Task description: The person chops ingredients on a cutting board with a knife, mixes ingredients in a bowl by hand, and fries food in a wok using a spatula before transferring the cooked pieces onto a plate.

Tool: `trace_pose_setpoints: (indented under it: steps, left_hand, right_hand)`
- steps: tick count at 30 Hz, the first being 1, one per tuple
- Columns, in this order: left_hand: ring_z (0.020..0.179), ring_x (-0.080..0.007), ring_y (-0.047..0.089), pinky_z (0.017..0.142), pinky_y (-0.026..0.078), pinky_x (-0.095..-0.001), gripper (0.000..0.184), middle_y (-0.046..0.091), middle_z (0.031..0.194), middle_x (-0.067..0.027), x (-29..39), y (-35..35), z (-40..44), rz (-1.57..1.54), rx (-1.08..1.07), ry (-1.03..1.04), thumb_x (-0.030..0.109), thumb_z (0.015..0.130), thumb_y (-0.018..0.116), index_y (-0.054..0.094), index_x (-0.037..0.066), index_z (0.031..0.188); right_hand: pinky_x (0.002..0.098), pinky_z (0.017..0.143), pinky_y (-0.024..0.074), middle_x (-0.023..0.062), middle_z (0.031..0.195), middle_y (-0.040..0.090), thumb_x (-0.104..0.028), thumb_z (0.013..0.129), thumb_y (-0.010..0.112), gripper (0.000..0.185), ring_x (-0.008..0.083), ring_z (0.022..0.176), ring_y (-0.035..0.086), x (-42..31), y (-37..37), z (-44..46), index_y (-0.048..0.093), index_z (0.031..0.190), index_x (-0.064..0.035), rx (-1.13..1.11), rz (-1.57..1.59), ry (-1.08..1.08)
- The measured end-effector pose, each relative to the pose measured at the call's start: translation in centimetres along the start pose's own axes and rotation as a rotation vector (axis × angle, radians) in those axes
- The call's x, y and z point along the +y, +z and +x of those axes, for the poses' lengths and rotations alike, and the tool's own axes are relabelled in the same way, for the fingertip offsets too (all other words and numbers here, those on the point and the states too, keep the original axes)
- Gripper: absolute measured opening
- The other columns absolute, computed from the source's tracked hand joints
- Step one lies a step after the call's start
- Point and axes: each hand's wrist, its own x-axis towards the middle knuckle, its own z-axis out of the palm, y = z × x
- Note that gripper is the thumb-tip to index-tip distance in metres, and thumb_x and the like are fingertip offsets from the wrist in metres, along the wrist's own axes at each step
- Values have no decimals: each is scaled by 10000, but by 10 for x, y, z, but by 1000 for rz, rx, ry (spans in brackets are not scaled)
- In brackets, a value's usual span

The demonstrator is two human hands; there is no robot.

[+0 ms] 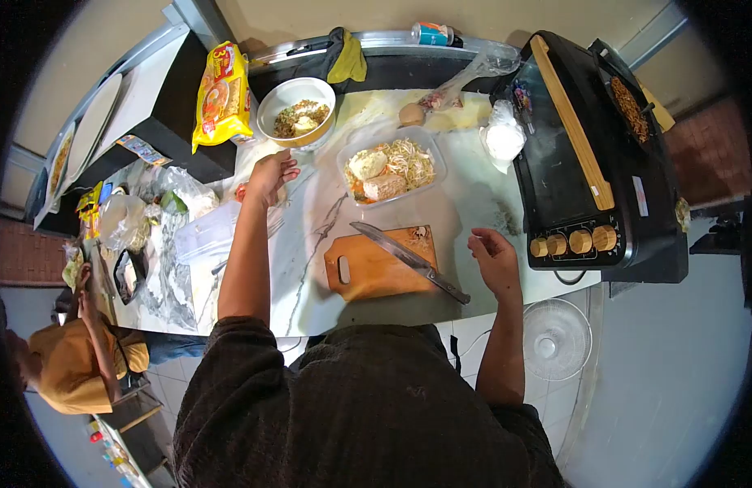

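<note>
My left hand (273, 176) is over the marble table, just below a white bowl (330, 122) of chopped food, its fingers curled loosely apart with nothing visible in them. To the right of the cutting board, my right hand (491, 254) hovers with its fingers bent and apart, holding nothing. A knife (408, 259) lies diagonally across the orange cutting board (364, 272), its handle towards my right hand. Behind the board stands a clear plastic container (438, 167) with bean sprouts and pale mounds of food.
A black oven (571, 146) with wooden knobs stands at the right. At the left are a yellow noodle pack (222, 98), plastic bags (177, 191) and a black box (189, 114). A white bag (503, 140) sits beside the oven. Another person (75, 358) sits at the far left.
</note>
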Motion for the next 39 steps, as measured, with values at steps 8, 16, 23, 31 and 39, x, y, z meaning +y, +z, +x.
trace_pose_setpoints:
  steps: [8, 16, 23, 31, 39]
  left_hand:
    - [781, -175, 601, 709, 501, -294, 391, 642, 1050, -137, -28, -1, -36, 31, 46, 8, 261, 880, 621, 543, -19, 1143]
    - [619, -138, 568, 563, 465, -268, 211, 651, 852, -72, -42, -7, -64, 103, 120, 40, 227, 883, 623, 616, 27, 951]
    - [575, -100, 517, 524, 421, -266, 177, 611, 729, -41, -55, -12, -91, 281, 319, 167, 161, 864, 581, 642, 10, 932]
    - [849, -352, 674, 746, 518, -435, 263, 687, 922, -194, -78, -7, -89, 976, 453, 228, 267, 822, 617, 663, 108, 1028]
    - [871, -395, 664, 770, 517, -479, 244, 677, 919, -216, -81, 12, -67, 1242, 527, 166, 267, 886, 551, 613, 76, 1024]
  right_hand:
    - [252, 690, 465, 19, 810, 642, -211, 891, 663, 277, 81, 732, 566, 15, 3, -4, 642, 1090, -19, -24, -17, -15]
    - [247, 750, 491, 54, 886, 666, -176, 912, 637, 263, 107, 814, 613, 14, 8, -2, 624, 1107, 0, -97, -129, 42]
    - [250, 744, 485, 50, 890, 669, -185, 915, 636, 266, 102, 797, 602, 17, 14, 4, 623, 1105, 1, -141, -137, 41]
    - [301, 754, 489, 79, 869, 671, -267, 890, 649, 330, 146, 793, 617, 14, 11, 6, 643, 1120, -29, -163, -204, 14]
    - [307, 770, 489, 76, 877, 665, -290, 888, 649, 366, 150, 808, 616, 19, -3, 5, 634, 1140, -25, -155, -186, 6]
